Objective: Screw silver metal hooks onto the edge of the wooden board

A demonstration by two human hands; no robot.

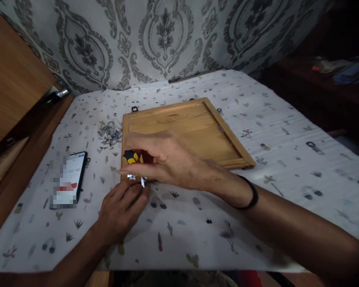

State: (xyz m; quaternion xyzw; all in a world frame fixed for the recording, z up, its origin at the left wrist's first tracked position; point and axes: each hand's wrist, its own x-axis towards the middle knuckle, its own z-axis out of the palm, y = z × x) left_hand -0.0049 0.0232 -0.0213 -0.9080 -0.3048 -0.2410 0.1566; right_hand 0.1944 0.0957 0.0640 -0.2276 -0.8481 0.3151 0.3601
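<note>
At the near edge of the wooden panel, the left hand rests low, its fingers bent and drawn together beside two shiny metal pieces; whether it pinches them or only braces them cannot be told. Its position suggests steadying small parts that would otherwise slip. Just above, the right hand, with a black band on its wrist, reaches across the panel's near left corner. Its fingers curl round a yellow-and-black tool handle, closed to about the handle's thickness, with the thumb stretched along the near side; the tool's tip is hidden. This hold from above appears chosen to direct the tool down at the edge. To the left, a phone lies face up, its lit screen apparently kept readable and clear of the elbows. The panel lies flat on the printed tablecloth, recessed side up, presumably so the cloth supports it and its border is exposed. Beyond the hands, loose metal hardware is heaped beside the left border, seemingly for easy reach. A black loop projects from the far border, facing the patterned wall covering.
</note>
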